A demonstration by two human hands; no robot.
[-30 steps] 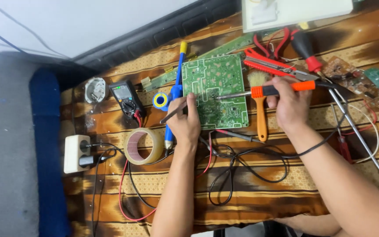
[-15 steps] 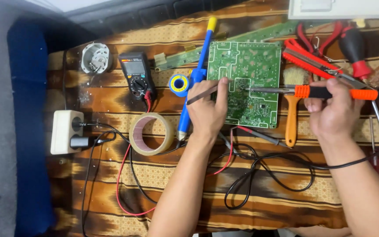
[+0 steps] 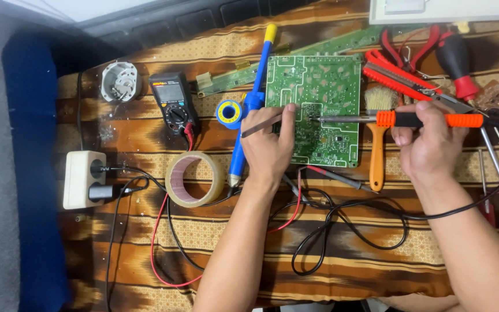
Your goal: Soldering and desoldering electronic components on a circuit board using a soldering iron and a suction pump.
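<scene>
Socket block [image 3: 79, 178] far left, tape roll [image 3: 194, 179] near it, meter [image 3: 170, 103] above. My left hand [image 3: 268, 147]: fingers pinched on thin solder wire [image 3: 259, 125], tip at circuit board [image 3: 314, 110] mid-desk. My right hand [image 3: 428, 141]: fingers clamped on orange soldering iron [image 3: 411, 119], tip touching board. Brush [image 3: 378, 138] lies between board and right hand.

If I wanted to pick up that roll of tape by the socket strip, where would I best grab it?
Probably from straight above. The tape roll lies flat with its open core facing up, so one finger could go in the hole and the thumb on the outer wall. The side towards the socket strip looks freest; the blue tool and left hand crowd the other side, and a cable touches its lower edge.
</scene>
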